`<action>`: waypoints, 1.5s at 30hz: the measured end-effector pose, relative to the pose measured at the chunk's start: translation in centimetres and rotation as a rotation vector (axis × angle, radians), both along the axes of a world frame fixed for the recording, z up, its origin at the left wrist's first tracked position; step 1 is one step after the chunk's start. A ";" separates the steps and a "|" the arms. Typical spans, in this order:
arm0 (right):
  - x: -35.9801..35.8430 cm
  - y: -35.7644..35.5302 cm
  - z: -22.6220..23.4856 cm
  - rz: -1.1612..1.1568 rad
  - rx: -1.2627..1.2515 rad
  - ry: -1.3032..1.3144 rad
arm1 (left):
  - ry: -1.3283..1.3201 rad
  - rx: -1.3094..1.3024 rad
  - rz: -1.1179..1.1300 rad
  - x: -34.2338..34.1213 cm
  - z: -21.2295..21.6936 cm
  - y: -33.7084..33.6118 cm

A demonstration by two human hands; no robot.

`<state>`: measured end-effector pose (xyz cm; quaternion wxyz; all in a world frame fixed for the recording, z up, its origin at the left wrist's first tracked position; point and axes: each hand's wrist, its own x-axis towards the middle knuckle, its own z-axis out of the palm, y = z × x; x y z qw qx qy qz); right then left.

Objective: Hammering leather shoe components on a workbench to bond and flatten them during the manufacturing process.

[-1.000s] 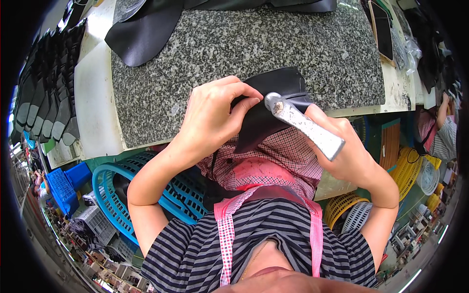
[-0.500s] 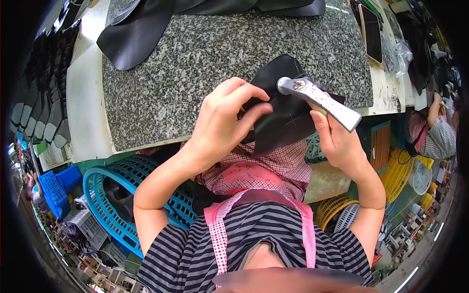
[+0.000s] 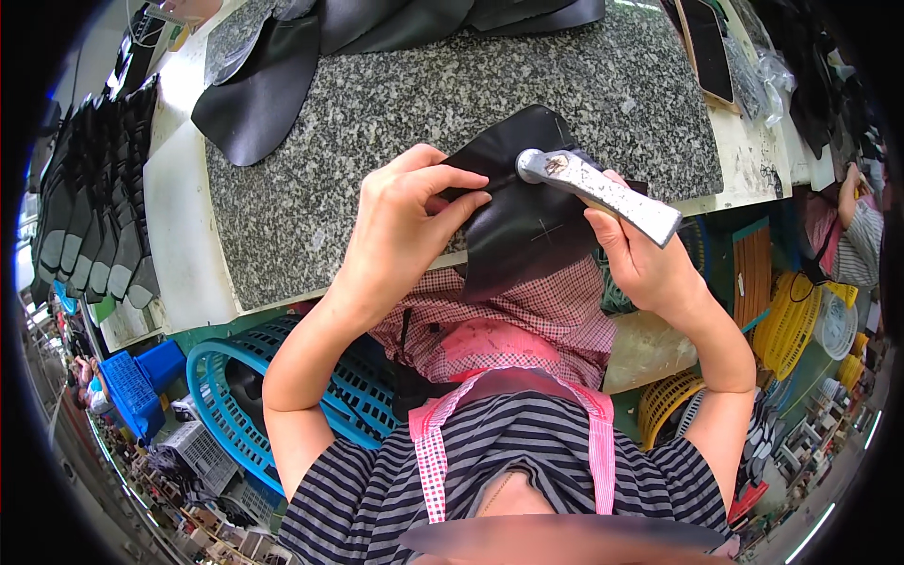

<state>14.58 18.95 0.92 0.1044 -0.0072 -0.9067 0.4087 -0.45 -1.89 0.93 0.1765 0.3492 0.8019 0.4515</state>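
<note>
A black leather piece (image 3: 508, 231) lies over the front edge of a speckled stone slab (image 3: 395, 113), its near part hanging toward my lap. My left hand (image 3: 400, 212) pinches a fold of this leather between thumb and fingers. In my right hand (image 3: 640, 264) is a hammer (image 3: 612, 200), gripped by its handle, which is mostly hidden under the metal head. The hammer's round face rests on or just above the leather, beside my left fingertips; the exact contact cannot be made out.
More black leather pieces (image 3: 377, 24) lie along the slab's far edge. A phone (image 3: 706, 47) sits at the far right. Stacked dark pieces (image 3: 80, 226) fill the left side. Below the table stand a blue basket (image 3: 221, 395) and yellow baskets (image 3: 786, 325). Another person (image 3: 852, 240) is at the right.
My left hand and the hammer have both shifted slightly left along the leather. The left fingers now press closer together on the fold. The whole view has also shifted slightly.
</note>
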 end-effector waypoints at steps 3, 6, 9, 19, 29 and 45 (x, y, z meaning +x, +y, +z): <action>-0.6 0.6 1.3 0.052 0.055 -0.036 | -0.005 -0.018 -0.020 -0.4 0.0 0.0; -1.3 -0.2 3.7 0.043 0.034 -0.038 | 0.008 -0.065 -0.030 -0.8 0.3 -0.2; -1.1 -1.2 3.9 0.079 0.047 0.071 | 0.007 -0.067 -0.059 -1.3 0.3 -0.1; -1.1 -1.3 3.3 0.035 0.058 -0.356 | 0.026 -0.141 -0.122 -1.9 0.8 0.6; -2.3 -1.2 3.4 -0.001 0.029 -0.008 | 0.316 0.040 0.287 2.1 -2.5 1.6; -1.6 -0.9 0.9 0.029 -0.086 -0.148 | -0.093 0.051 0.188 0.1 -0.4 -0.2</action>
